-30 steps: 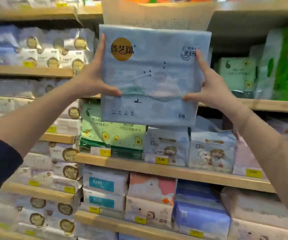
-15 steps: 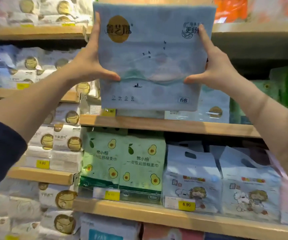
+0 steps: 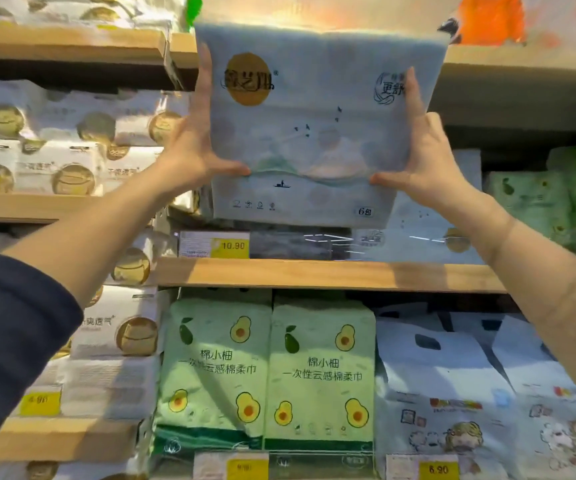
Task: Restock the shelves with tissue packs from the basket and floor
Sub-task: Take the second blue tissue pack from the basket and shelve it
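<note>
A large pale blue tissue pack (image 3: 314, 133) with a gold round logo is held upright in front of the upper middle shelf bay. My left hand (image 3: 193, 147) grips its left edge, thumb across the front. On the opposite edge my right hand (image 3: 425, 154) clamps it the same way. The pack hangs above the wooden shelf board (image 3: 314, 275), its lower edge over a matching blue pack (image 3: 428, 233) that lies flat there. The basket and the floor are out of view.
Green avocado-print packs (image 3: 265, 372) and white cartoon-print packs (image 3: 452, 403) fill the shelf below. White packs with gold logos (image 3: 72, 150) stack in the left bay. Green packs (image 3: 539, 206) stand at the right. A yellow 10.90 price tag (image 3: 231, 245) sits on the shelf.
Both hands have raised the blue pack up along the shelving and closer to the upper middle bay. The view has tilted upward with it.
</note>
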{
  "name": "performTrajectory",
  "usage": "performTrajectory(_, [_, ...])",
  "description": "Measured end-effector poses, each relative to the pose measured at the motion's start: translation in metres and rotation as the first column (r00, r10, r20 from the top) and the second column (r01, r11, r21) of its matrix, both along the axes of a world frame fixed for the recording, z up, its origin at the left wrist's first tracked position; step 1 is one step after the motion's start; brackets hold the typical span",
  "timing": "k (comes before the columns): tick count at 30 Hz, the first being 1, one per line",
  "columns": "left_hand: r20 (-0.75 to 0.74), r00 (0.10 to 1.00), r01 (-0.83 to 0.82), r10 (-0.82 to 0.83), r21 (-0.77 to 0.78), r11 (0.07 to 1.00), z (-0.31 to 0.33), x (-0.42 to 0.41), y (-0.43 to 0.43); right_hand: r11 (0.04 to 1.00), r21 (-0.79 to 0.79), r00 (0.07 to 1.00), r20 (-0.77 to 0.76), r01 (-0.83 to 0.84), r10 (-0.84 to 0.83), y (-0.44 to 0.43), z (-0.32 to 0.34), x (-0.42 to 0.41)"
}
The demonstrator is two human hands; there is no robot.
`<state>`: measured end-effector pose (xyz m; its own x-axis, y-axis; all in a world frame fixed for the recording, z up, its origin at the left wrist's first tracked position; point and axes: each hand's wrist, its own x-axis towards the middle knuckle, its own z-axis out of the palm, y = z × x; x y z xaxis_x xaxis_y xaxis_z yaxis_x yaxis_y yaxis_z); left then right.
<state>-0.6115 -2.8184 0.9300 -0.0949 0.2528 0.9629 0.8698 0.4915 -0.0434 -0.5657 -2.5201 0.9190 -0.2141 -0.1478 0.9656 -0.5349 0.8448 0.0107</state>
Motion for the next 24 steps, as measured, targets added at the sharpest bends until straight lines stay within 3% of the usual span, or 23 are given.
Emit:
performTrajectory(5, [-0.002, 1.000, -0.008, 0.008, -0.025, 1.000, -0.005, -0.020, -0.007, 0.999, -0.038, 1.000, 0.031, 0.003, -0.002, -0.005, -0.010, -0.011])
performTrajectory(9, [0.103, 0.995, -0.018, 0.018, 0.000, 1.000, -0.020, -0.027, -0.006, 0.999, 0.008, 0.996, 0.082, 0.042, -0.043, -0.002, -0.014, -0.021])
performTrajectory(24, [0.395, 0.870, -0.261, 0.296, -0.139, 0.955, -0.015, -0.059, 0.003, 0.994, 0.088, 0.921, 0.380, 0.057, -0.086, 0.012, 0.004, -0.066])
